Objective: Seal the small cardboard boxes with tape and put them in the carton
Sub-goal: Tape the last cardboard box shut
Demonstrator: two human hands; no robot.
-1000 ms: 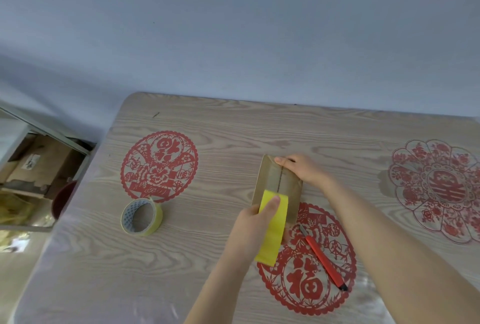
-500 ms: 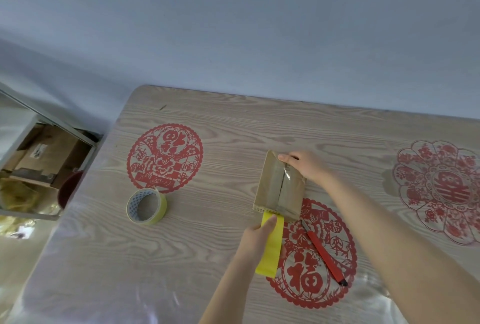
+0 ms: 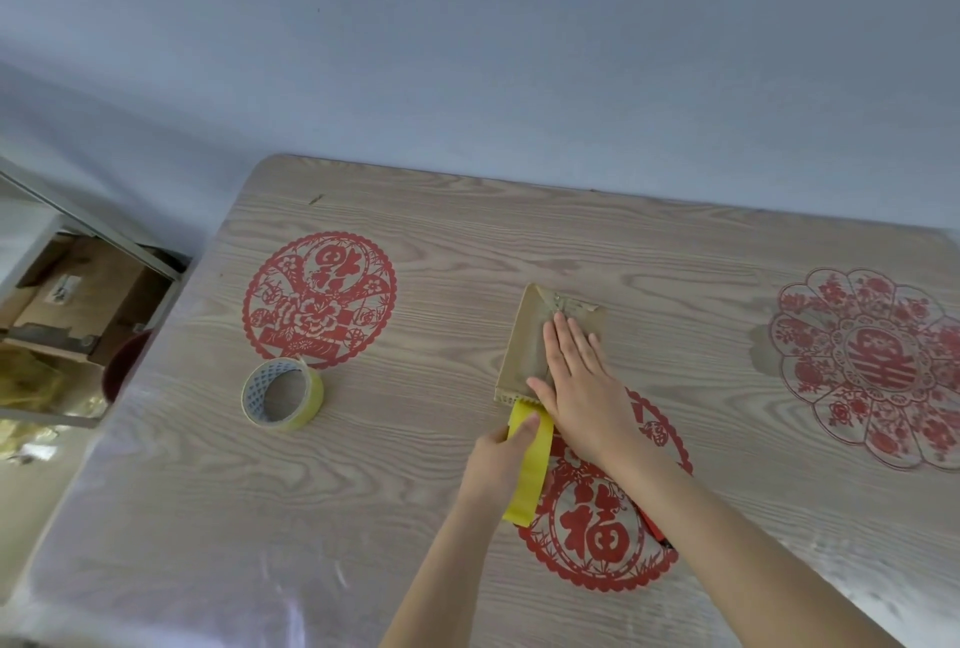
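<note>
A small brown cardboard box [image 3: 524, 346] lies on the wooden table [image 3: 441, 481], with clear tape along its top seam. My right hand [image 3: 582, 382] lies flat on the box top, fingers straight, pressing the tape. My left hand [image 3: 501, 460] grips a yellow card [image 3: 530, 471] at the box's near edge, thumb on top of it. A roll of tape [image 3: 282, 394] stands on the table to the left. A red utility knife [image 3: 655, 529] shows partly from under my right forearm.
Red paper-cut decorations lie under the table's clear cover: one at the back left [image 3: 319, 299], one at the right [image 3: 872, 367], one under my arms [image 3: 597, 538]. Off the table's left edge a shelf holds a brown carton [image 3: 78, 294]. A blue wall stands behind.
My right hand left the box's far corner and now lies flat on its top. My left hand drew the yellow card off the box top down past its near edge.
</note>
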